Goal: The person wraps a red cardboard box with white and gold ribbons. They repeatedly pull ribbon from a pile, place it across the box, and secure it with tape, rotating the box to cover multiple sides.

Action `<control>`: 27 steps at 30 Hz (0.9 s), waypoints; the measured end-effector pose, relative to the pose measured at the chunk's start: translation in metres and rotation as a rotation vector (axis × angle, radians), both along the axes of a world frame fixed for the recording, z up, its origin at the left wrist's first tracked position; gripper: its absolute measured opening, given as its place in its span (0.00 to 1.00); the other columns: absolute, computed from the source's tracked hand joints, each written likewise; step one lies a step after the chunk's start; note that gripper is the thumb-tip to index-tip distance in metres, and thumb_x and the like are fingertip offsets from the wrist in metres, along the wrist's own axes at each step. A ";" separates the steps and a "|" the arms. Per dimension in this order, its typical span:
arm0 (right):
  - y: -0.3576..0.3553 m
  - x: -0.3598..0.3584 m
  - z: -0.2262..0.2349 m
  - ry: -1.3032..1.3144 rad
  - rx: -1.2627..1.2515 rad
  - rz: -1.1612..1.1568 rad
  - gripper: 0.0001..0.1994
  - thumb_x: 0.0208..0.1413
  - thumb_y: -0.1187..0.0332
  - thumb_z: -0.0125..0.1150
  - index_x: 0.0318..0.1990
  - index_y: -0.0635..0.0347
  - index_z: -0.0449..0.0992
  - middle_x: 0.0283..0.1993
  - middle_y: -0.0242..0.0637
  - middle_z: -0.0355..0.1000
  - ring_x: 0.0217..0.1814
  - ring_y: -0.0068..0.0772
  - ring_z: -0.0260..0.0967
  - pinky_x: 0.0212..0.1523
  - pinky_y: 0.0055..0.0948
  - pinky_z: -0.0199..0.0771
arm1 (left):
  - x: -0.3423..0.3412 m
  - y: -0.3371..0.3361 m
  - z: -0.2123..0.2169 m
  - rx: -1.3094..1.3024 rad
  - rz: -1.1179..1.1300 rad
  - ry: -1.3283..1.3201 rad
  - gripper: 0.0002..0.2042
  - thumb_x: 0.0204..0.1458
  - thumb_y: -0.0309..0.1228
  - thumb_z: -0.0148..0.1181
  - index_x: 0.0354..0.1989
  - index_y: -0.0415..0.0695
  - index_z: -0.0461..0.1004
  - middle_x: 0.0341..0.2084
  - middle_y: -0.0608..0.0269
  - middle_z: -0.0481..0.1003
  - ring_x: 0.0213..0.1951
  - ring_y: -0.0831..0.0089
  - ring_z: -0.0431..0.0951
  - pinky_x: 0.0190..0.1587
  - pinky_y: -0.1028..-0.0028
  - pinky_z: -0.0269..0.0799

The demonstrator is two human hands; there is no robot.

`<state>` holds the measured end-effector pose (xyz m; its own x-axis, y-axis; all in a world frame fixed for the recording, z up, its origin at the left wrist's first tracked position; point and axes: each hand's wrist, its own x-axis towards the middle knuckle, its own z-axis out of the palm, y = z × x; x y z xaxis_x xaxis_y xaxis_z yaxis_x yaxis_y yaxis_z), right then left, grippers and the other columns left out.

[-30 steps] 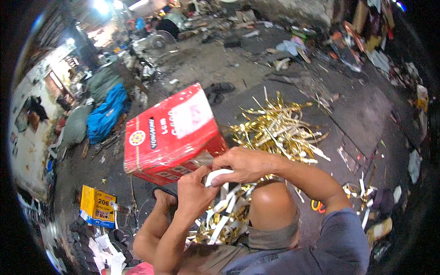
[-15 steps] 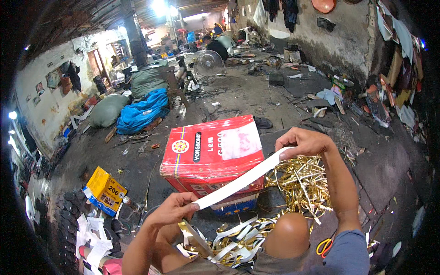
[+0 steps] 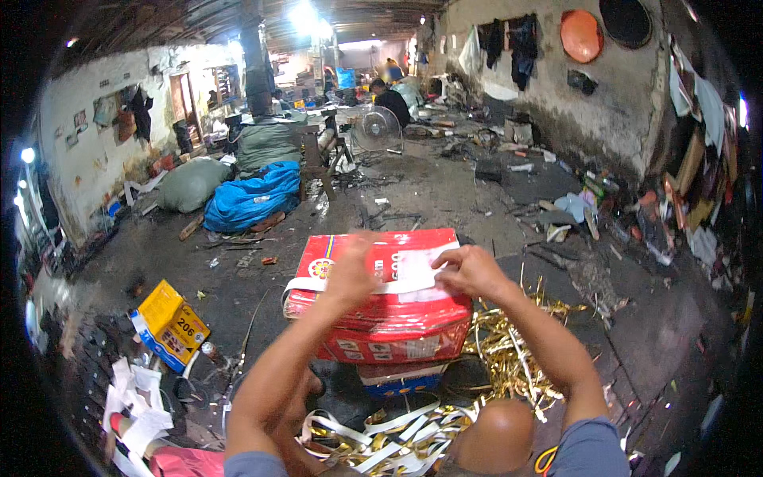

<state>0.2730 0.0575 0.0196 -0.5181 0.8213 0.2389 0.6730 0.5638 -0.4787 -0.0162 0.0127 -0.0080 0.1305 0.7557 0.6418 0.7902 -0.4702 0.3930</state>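
I observe a white strip [image 3: 391, 287] across the red box [image 3: 389, 322]. At its three o'clock end, the right hand [image 3: 472, 272] pinches it; the left hand's [image 3: 354, 272] grip, blurred, I cannot determine. Gold trimmings [image 3: 517, 350] lie at the box's four o'clock.

From the person's head, a fisheye view faces forward and down: forearms [image 3: 548, 334] close by, low in frame, box [image 3: 389, 318] just below centre, floor [image 3: 445, 191] stretching toward the upper middle.

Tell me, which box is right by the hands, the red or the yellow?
The red box: the left hand, right hand and white strip are at its top. The yellow box sits apart, off to the left.
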 end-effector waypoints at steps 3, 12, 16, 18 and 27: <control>-0.015 -0.007 -0.004 -0.011 0.190 -0.194 0.16 0.50 0.53 0.73 0.42 0.48 0.84 0.34 0.43 0.83 0.41 0.49 0.82 0.43 0.47 0.80 | 0.090 0.012 -0.012 -0.361 -0.269 -0.391 0.24 0.50 0.31 0.71 0.57 0.41 0.77 0.45 0.52 0.82 0.41 0.62 0.82 0.48 0.62 0.78; -0.036 0.025 0.002 -0.022 0.294 -0.059 0.12 0.56 0.56 0.70 0.42 0.50 0.87 0.40 0.37 0.77 0.42 0.46 0.79 0.44 0.43 0.79 | 0.108 0.004 -0.024 -0.101 -0.211 -0.273 0.11 0.52 0.37 0.70 0.38 0.43 0.84 0.33 0.57 0.79 0.34 0.58 0.81 0.37 0.62 0.77; -0.040 0.027 0.002 -0.044 0.319 0.008 0.10 0.58 0.58 0.69 0.43 0.50 0.88 0.42 0.35 0.75 0.43 0.45 0.78 0.45 0.44 0.79 | 0.107 -0.001 -0.025 -0.082 -0.198 -0.227 0.09 0.54 0.36 0.69 0.35 0.44 0.84 0.34 0.59 0.79 0.35 0.58 0.82 0.37 0.62 0.77; -0.041 0.027 0.003 -0.051 0.267 0.013 0.11 0.58 0.58 0.69 0.44 0.50 0.88 0.43 0.36 0.74 0.44 0.44 0.78 0.47 0.42 0.79 | 0.104 0.000 -0.030 -0.032 -0.221 -0.206 0.08 0.54 0.35 0.68 0.35 0.44 0.84 0.34 0.59 0.79 0.36 0.57 0.82 0.38 0.61 0.77; -0.026 0.035 -0.007 0.093 0.234 0.027 0.12 0.55 0.59 0.72 0.43 0.52 0.89 0.44 0.40 0.71 0.48 0.43 0.75 0.51 0.40 0.76 | 0.103 0.003 -0.025 -0.232 -0.297 -0.375 0.09 0.53 0.33 0.70 0.40 0.43 0.86 0.33 0.55 0.80 0.36 0.62 0.80 0.41 0.64 0.75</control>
<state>0.3083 0.0319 0.0126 -0.5059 0.7240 0.4689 0.6152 0.6839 -0.3923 0.0864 0.0156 -0.0332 0.1542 0.8487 0.5059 0.4214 -0.5196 0.7433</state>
